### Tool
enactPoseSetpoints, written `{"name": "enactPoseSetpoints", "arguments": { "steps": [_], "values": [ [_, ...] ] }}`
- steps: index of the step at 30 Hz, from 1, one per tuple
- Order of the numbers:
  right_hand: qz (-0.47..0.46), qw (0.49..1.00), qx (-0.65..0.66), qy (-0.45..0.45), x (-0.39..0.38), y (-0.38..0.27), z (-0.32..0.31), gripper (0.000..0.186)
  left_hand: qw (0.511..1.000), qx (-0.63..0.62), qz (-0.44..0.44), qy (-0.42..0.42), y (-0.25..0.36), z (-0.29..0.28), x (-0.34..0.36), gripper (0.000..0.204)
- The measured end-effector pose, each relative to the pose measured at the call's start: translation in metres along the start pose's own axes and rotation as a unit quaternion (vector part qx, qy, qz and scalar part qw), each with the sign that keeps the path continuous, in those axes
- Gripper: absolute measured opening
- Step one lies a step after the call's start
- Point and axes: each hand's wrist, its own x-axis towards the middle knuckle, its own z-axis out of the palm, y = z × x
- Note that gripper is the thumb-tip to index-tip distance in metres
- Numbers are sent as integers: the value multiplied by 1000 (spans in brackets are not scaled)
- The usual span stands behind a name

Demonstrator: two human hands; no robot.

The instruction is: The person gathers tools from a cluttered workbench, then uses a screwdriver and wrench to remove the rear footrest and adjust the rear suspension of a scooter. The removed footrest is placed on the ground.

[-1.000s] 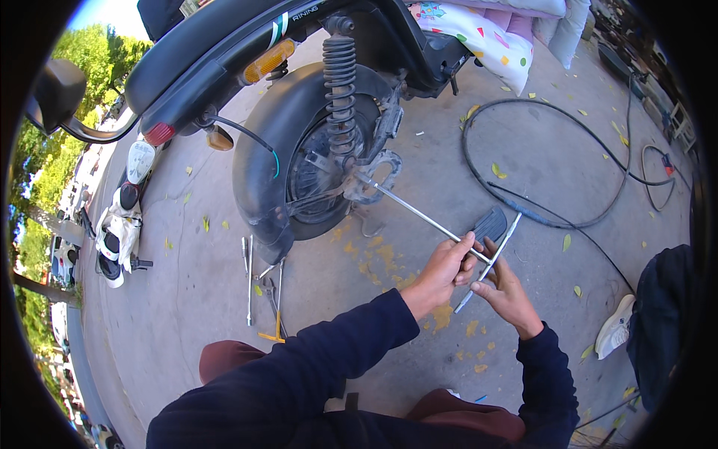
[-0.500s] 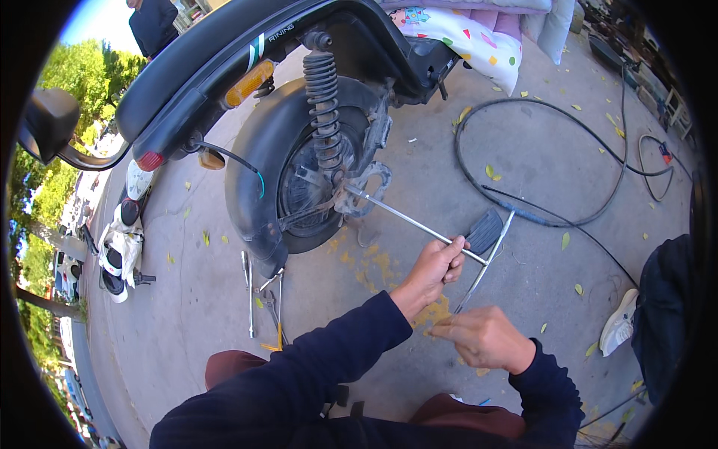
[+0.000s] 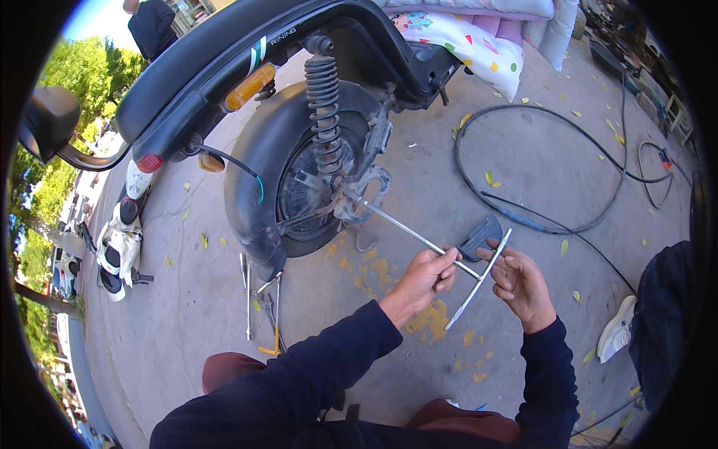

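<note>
My left hand (image 3: pixel 422 286) is closed round the shaft of a silver T-handle socket wrench (image 3: pixel 398 223), just short of its crossbar. The wrench's far end meets the axle area of a black scooter's rear wheel (image 3: pixel 299 187), beside the coil spring shock absorber (image 3: pixel 323 97); the exact contact there is too small to make out. My right hand (image 3: pixel 525 290) is at the upper arm of the tilted crossbar, fingers spread and some reaching behind it. Beyond the crossbar lies a black ribbed pad (image 3: pixel 481 236), partly covered by my fingers.
Several hand tools (image 3: pixel 262 299) lie on the ground left of my forearm. A black hose (image 3: pixel 479 108) loops at the right, near a person's white shoe (image 3: pixel 616 329). Patterned padding (image 3: pixel 479 56) hangs off the scooter. Parked scooters (image 3: pixel 120 247) stand at the left.
The crossbar has turned to a new slant. My right hand has moved up from below it to its upper arm, its fingers spreading. My left hand has shifted slightly left and down.
</note>
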Motion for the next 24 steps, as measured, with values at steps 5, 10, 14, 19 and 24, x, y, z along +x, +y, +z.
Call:
{"name": "enactPoseSetpoints", "arguments": {
  "steps": [5, 10, 14, 19, 24],
  "values": [
    [-304, 654, -615, -320, -36, 29, 10, 47, 1000, 0, 18, -10, 0, -2, 4, 20],
    [-55, 685, -726, -28, 0, 25, 21, 52, 998, -20, 43, -40, 9, 2, 5, 20],
    [-232, 852, -469, 22, -19, 2, 31, 56, 999, -18, 35, -32, 13, -1, 3, 21],
    [-177, 594, -764, -176, -29, 14, 42, 53, 999, -15, 36, -30, 11, -7, 2, 21],
    [-251, 829, -497, 54, -25, 10, 26, 48, 998, -14, 51, -36, 16, -7, 4, 21]
  ]
}}
